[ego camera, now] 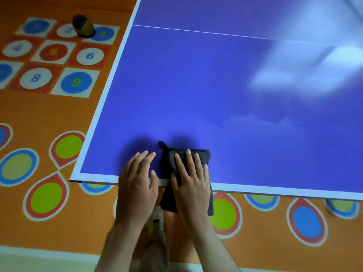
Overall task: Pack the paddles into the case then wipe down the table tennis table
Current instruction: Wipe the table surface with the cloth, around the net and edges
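Dark grey cloth (187, 163): folded, lower centre of the frame, half on the blue worktop (216, 95), half hanging over the near white edge line.

Right hand (191, 179): flat on the cloth, fingers spread, palm pressing it down at the edge; nothing pinched.

Left hand (137, 179): just beside the cloth on its left, fingers together and slightly curled, resting on bare worktop and edge; holds nothing.

Paddles and case: not in view (presumably packed, so the wiping stage seems to be in hand).

Worktop surface: thin white centre line across the upper part; pale glare patches at upper right, which hide whether that area is clean.

Surroundings: orange patterned floor (49, 114); numbered grid at upper left with a small dark and yellowish object (83, 26) standing on it, identity unclear.

Risks, as judged: the overhanging half could drag the cloth off the edge if pressure eases; the open-palm hold may let it bunch or unfold mid-stroke; glare may leave patches missed.
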